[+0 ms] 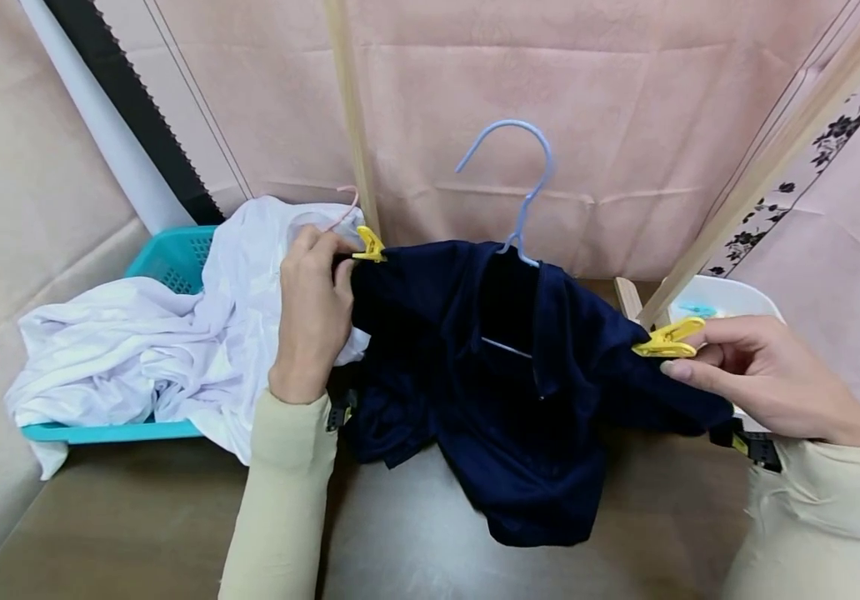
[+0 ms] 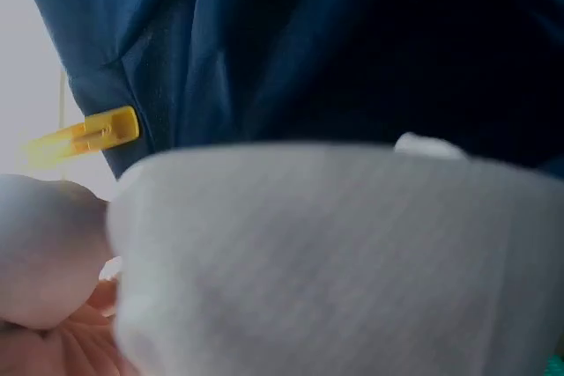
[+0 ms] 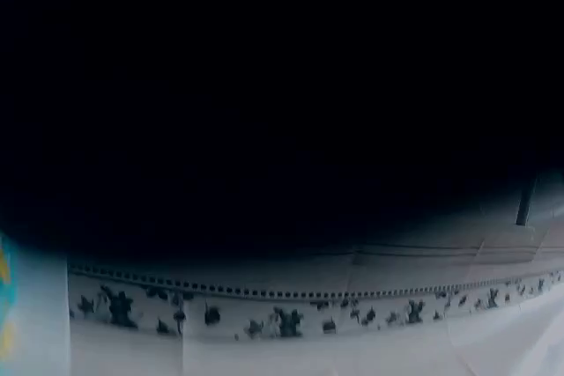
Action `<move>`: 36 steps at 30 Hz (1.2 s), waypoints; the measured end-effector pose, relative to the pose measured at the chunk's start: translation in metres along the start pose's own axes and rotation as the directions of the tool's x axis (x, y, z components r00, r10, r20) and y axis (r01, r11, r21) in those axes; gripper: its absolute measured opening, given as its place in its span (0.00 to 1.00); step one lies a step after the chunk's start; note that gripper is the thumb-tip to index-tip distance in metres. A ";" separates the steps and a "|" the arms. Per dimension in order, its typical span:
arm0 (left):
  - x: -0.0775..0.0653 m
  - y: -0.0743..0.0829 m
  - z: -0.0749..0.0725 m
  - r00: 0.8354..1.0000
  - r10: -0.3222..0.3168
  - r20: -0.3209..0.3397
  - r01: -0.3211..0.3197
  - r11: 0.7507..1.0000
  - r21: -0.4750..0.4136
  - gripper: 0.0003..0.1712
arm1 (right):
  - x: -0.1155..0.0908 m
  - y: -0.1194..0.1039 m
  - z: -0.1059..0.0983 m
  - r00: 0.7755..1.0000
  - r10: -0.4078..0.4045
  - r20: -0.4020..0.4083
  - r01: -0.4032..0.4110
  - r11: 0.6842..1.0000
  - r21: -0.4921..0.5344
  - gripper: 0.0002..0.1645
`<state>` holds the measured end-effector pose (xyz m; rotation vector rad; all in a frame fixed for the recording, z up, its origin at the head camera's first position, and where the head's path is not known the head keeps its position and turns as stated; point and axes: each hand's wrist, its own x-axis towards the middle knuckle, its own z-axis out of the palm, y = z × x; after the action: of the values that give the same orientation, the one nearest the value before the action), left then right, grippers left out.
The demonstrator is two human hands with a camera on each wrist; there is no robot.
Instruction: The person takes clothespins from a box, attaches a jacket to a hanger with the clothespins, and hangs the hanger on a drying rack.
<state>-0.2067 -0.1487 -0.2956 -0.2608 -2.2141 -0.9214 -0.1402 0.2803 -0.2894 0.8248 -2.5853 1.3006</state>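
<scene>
A dark navy shirt hangs on a light blue hanger, its hook upright and its collar opening facing me. My left hand pinches a yellow clothespin at the shirt's left shoulder. In the left wrist view that clothespin overlaps the navy cloth, close above the fingers. At the other shoulder, my right hand pinches a second yellow clothespin between thumb and index finger. The right wrist view is mostly dark and does not show this hand.
A teal basket heaped with white clothes stands on the left, a pink hanger hook by it. Wooden poles rise behind, one on the left and one on the right. A white tub holds a teal clothespin.
</scene>
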 end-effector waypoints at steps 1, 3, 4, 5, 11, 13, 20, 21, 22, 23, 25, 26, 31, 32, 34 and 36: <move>0.000 0.000 0.001 1.000 -0.003 0.006 0.003 1.000 -0.001 0.07 | 0.000 0.002 0.001 1.000 -0.021 -0.008 0.022 0.997 0.068 0.18; 0.000 -0.001 0.002 1.000 -0.006 0.014 0.006 1.000 0.005 0.07 | 0.001 0.005 0.005 0.997 -0.074 -0.005 0.073 0.976 0.206 0.20; 0.001 -0.001 0.003 1.000 -0.006 0.018 0.006 1.000 0.012 0.07 | 0.003 0.006 0.006 0.995 -0.098 -0.004 0.095 0.952 0.291 0.20; 0.001 -0.001 0.004 1.000 -0.002 0.023 0.001 1.000 0.018 0.07 | 0.003 0.007 0.008 0.993 -0.119 -0.001 0.110 0.915 0.389 0.20; 0.002 -0.001 0.004 0.999 0.016 0.038 -0.016 1.000 0.010 0.08 | 0.001 0.006 0.014 0.976 -0.151 0.160 -0.047 0.567 0.822 0.27; 0.002 0.000 0.003 0.999 0.006 0.035 -0.006 1.000 -0.007 0.12 | -0.003 0.003 0.011 0.973 -0.125 0.192 -0.108 0.488 0.866 0.29; 0.001 0.005 -0.001 0.998 0.026 0.060 -0.026 1.000 0.015 0.15 | -0.024 -0.002 -0.012 0.981 -0.072 0.180 -0.152 0.293 0.944 0.31; 0.000 0.007 -0.002 0.997 0.039 0.061 -0.040 0.999 0.017 0.15 | -0.026 -0.002 -0.014 0.984 -0.057 0.171 -0.149 0.276 0.950 0.31; 0.000 0.009 -0.002 0.997 0.057 0.060 -0.058 0.998 0.019 0.14 | -0.027 -0.004 -0.016 0.987 -0.035 0.157 -0.141 0.275 0.951 0.30; -0.001 0.012 -0.003 0.996 0.075 0.057 -0.076 0.997 0.017 0.13 | -0.027 -0.005 -0.016 0.990 -0.016 0.143 -0.133 0.283 0.950 0.30; -0.002 0.020 -0.005 0.991 0.120 0.052 -0.120 0.993 -0.003 0.12 | -0.025 -0.011 -0.013 0.993 0.027 0.112 -0.115 0.326 0.938 0.29; -0.003 0.025 -0.006 0.988 0.143 0.051 -0.142 0.990 -0.022 0.12 | -0.024 -0.017 -0.008 0.995 0.062 0.082 -0.100 0.392 0.915 0.28; -0.018 0.070 -0.010 0.959 0.269 0.091 -0.245 0.945 -0.217 0.09 | -0.005 -0.060 0.043 0.973 0.167 -0.159 -0.017 0.741 0.672 0.12; -0.023 0.081 -0.011 0.949 0.293 0.114 -0.256 0.931 -0.260 0.09 | 0.000 -0.071 0.057 0.958 0.191 -0.215 -0.026 0.801 0.598 0.08; -0.034 0.102 -0.010 0.925 0.337 0.175 -0.266 0.904 -0.334 0.09 | 0.011 -0.087 0.084 0.932 0.207 -0.298 -0.016 0.845 0.535 0.02; -0.044 0.120 -0.010 0.903 0.346 0.257 -0.234 0.895 -0.380 0.09 | 0.020 -0.100 0.108 0.917 0.202 -0.343 0.009 0.852 0.524 0.02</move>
<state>-0.1180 -0.0651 -0.2563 -0.9453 -2.1983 -1.1505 -0.0912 0.1405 -0.2788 0.4244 -2.0071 2.0059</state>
